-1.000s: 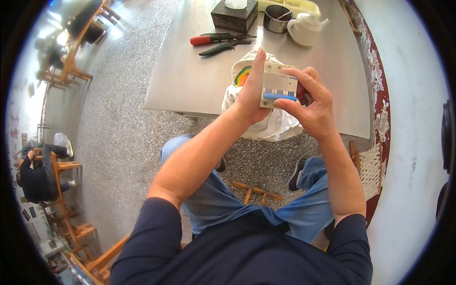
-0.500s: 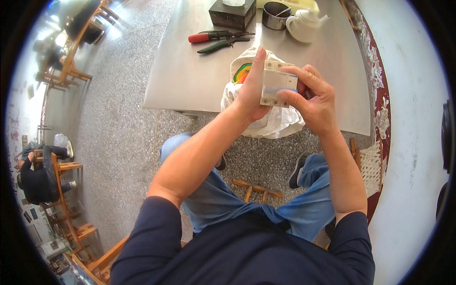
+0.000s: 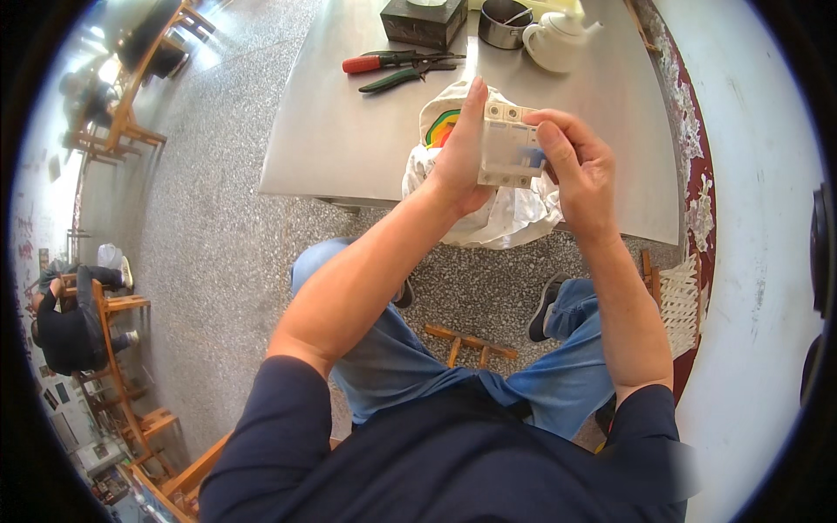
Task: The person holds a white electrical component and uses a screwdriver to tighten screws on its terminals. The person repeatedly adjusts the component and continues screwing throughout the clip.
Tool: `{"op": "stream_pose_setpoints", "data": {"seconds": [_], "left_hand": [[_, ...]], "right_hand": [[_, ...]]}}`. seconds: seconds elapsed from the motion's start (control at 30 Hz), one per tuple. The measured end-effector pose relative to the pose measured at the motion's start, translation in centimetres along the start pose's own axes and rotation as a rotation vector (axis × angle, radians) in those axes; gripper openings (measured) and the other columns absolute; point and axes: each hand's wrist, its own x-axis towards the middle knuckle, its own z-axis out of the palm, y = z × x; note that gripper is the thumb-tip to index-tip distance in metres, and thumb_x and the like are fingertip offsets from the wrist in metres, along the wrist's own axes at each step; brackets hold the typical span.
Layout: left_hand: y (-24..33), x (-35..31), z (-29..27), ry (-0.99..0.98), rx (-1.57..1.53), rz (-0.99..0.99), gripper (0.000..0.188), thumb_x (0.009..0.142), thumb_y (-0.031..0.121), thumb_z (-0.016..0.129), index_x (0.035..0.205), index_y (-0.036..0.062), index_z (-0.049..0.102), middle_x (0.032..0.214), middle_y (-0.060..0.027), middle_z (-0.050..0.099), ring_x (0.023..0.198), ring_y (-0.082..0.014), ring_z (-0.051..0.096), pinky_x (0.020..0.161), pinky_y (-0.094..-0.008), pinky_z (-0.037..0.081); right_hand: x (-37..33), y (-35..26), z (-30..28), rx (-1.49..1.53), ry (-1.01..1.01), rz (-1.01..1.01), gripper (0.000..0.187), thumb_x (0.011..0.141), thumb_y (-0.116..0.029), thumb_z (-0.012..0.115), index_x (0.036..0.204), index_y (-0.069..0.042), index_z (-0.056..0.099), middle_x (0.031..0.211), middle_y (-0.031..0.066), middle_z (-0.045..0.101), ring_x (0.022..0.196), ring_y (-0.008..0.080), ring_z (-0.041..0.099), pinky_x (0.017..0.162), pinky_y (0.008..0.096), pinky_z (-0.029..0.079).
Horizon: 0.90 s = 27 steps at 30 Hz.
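head view: modular circuit breaker (white multi-pole housing, blue toggle showing at its right side) is held up btwn both hands, front face toward the cam., above the near edge of the metal-topped table.

left hand: gripping the breaker along its left side, thumb upright, pointing away from wearer.

right hand: fingers bent, thumb & index tips at the upper right edge of the unit, just above the toggle; cannot tell whether they grip it.

white cloth bag w/ a multicolour print lies beneath the hands, partly over the table edge.

table, far side: red-handled tool & green-handled tool lie close together (exact types unclear); beyond, l. to r., dark tissue box, metal cup w/ utensil inside, white teapot just beside cup.
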Motion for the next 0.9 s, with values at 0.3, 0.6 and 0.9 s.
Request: {"op": "stream_pose_setpoints", "data": {"seconds": [0.3,0.6,0.9], "left_hand": [[0.4,0.7,-0.4,0.077,0.071,0.125,0.074,0.101,0.074,0.035,0.113,0.0086,0.067,0.101,-0.0069,0.073,0.089,-0.0202,0.071,0.078,-0.0368,0.058],[0.0,1.0,-0.9,0.05,0.12,0.176,0.076,0.102,0.074,0.034,0.114,0.0072,0.067,0.102,-0.0068,0.072,0.09,-0.0198,0.07,0.08,-0.0359,0.057],[0.4,0.8,-0.4,0.07,0.095,0.16,0.08,0.101,0.076,0.033,0.113,0.0053,0.067,0.1,-0.0116,0.073,0.091,-0.0236,0.072,0.082,-0.038,0.059]], "right_hand": [[0.0,-0.8,-0.7,-0.044,-0.214,0.4,0.068,0.106,-0.053,0.053,0.054,-0.009,0.048,0.048,-0.0008,0.041,0.039,0.0096,0.037,0.039,0.0243,0.025],[-0.1,-1.2,-0.4,0.155,-0.183,0.671,0.062,0.103,-0.053,0.059,0.062,-0.007,0.053,0.05,0.0002,0.042,0.038,0.0107,0.039,0.036,0.0236,0.025],[-0.3,-1.6,-0.6,0.284,-0.237,0.659,0.038,0.1,-0.035,0.071,0.075,-0.008,0.06,0.059,-0.003,0.047,0.045,0.0038,0.038,0.039,0.021,0.026]]}}
